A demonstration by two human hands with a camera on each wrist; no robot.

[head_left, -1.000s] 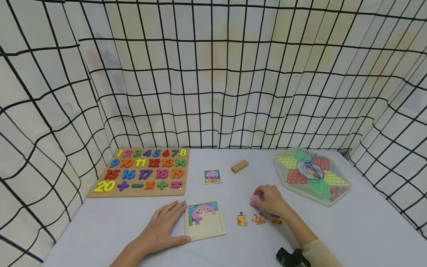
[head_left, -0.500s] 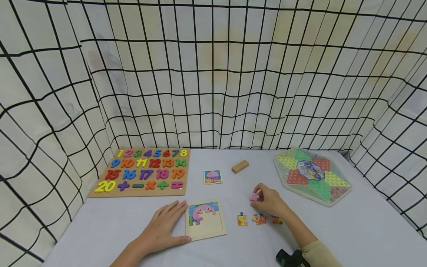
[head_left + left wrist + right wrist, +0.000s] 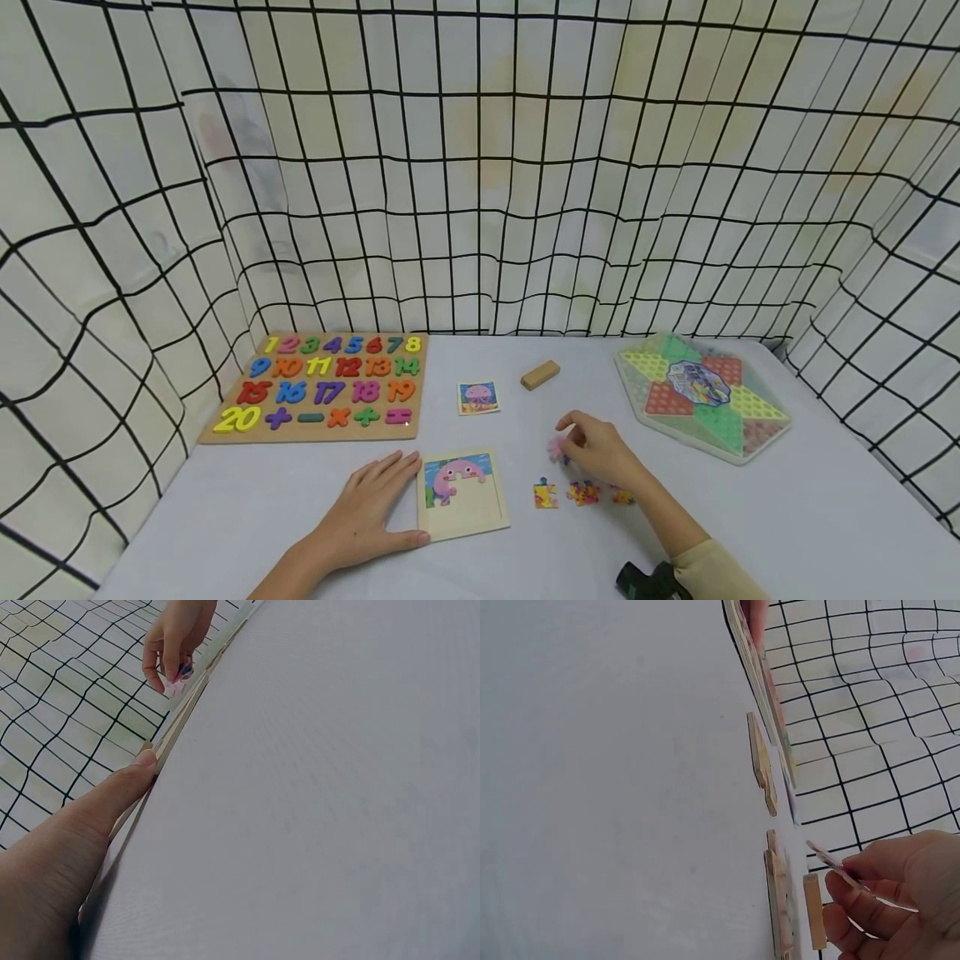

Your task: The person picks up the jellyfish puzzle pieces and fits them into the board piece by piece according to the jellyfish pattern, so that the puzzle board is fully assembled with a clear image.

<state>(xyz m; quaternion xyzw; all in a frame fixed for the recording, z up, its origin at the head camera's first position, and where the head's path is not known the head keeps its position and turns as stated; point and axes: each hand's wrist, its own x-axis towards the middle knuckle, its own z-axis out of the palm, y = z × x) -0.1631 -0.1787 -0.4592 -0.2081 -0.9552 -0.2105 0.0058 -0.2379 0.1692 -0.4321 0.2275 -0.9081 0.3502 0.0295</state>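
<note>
Pink pc. [image 3: 556, 451] is pinched betw. near-closed thumb & fingertips of R hand [image 3: 602, 447], while puzzle board [image 3: 471, 510], left of that grip, is edge-braced by straight-fingered L hand [image 3: 366, 513], prob. against sliding.

In your head view you get bright, even light across the gridded cloth [image 3: 495, 183] and white tabletop [image 3: 300, 492], with faint, soft shadows; the grid stretches and splays toward the outer edges, and the pink puzzle piece [image 3: 557, 450] looks slightly blurred. Your left wrist view is dimmer and greyer, with a dark shadow beneath the left hand [image 3: 67, 851] at lower left. Your right wrist view turns the tabletop bluish grey, brighter toward the upper right.
</note>
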